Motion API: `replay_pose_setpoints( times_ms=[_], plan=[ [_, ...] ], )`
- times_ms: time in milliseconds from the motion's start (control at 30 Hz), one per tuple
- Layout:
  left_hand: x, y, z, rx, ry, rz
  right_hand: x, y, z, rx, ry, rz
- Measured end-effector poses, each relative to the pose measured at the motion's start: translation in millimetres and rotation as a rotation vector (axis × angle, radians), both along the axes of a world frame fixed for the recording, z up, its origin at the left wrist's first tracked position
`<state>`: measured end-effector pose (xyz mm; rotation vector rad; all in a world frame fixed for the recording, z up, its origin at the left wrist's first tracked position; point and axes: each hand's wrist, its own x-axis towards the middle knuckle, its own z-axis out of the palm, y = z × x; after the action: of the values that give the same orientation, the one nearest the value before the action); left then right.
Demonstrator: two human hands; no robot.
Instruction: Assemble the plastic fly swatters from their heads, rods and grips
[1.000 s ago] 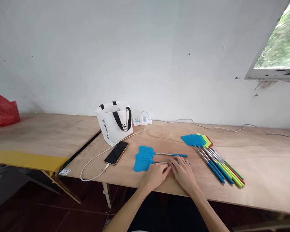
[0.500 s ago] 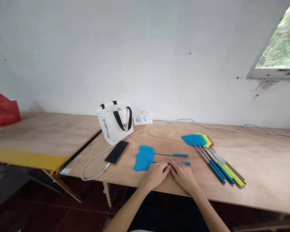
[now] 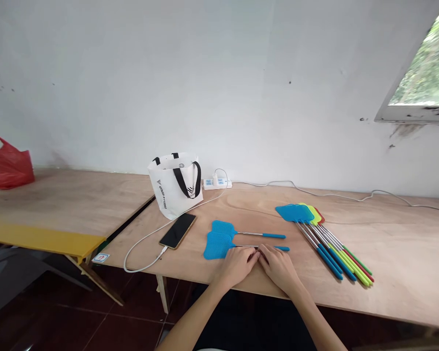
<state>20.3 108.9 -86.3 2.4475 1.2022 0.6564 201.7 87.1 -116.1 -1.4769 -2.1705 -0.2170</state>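
Two blue fly swatters lie flat side by side, heads to the left. The farther fly swatter (image 3: 223,228) has its metal shaft and blue handle in full view. Across the shaft of the nearer fly swatter (image 3: 217,246), the fingers of my left hand (image 3: 237,265) and my right hand (image 3: 277,265) hide part of the metal. Both hands rest at the table's front edge, fingers curled and fingertips meeting. Whether they grip the shaft is hidden. To the right, a fanned stack of several fly swatters (image 3: 295,213) has blue, yellow-green, red and green handles.
A charging phone (image 3: 178,231) lies left of the swatters on the wooden table (image 3: 398,243). Behind it stands a white tote bag (image 3: 171,190) beside a power strip (image 3: 208,184). A cable runs along the wall. On the left table sits a red plastic bag (image 3: 9,165).
The whole view has shifted very slightly. Both hands and the fly swatters keep their places on the table.
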Motion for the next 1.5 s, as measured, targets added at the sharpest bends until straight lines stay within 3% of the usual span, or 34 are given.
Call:
replay_pose_setpoints(
  times_ms=[867, 1200, 1500],
  plan=[
    [0, 1, 0.3, -0.003, 0.033, -0.002, -1, -1, 7.9, -0.017, 0.034, 0.018],
    [-1, -3, 8.0, -0.109, -0.052, 0.015, 0, 0, 6.6, -0.042, 0.016, 0.025],
    [-2, -2, 8.0, -0.057, 0.017, -0.001, -1, 1, 5.1, -0.027, 0.032, 0.022]
  ],
)
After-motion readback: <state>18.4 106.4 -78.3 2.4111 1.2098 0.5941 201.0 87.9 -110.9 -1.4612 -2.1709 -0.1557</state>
